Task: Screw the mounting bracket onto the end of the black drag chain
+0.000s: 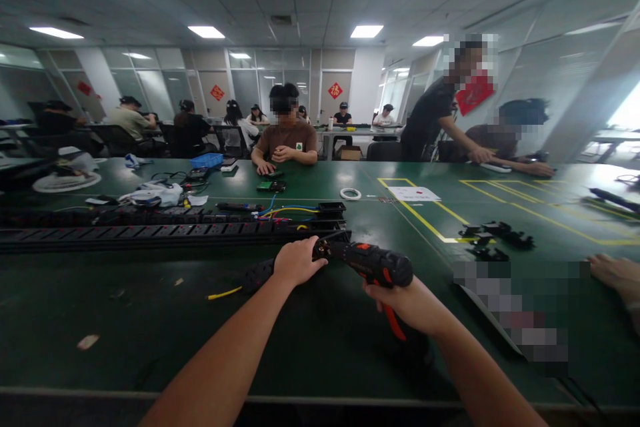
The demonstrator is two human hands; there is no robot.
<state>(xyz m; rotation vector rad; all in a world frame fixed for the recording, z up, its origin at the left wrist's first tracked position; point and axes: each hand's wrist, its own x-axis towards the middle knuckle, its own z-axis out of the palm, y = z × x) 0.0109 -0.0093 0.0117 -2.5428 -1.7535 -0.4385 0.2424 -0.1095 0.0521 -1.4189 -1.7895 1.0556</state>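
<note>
My right hand is wrapped round the grip of a black-and-orange cordless drill. The drill's nose points left and meets the end of a black socket strip, near my left thumb. Fingers of my left hand close over this strip and press it down on the green table. A yellow wire sticks out beside the strip. Just beyond my hands lie long black slotted strips, with blue, yellow and red wires at their right end. The drill's bit tip is too small to make out.
Several black plastic clips lie at the right, above a blurred-out device. Another person's hand rests at the right edge. A white tape roll and a paper sheet lie farther back. A co-worker sits opposite.
</note>
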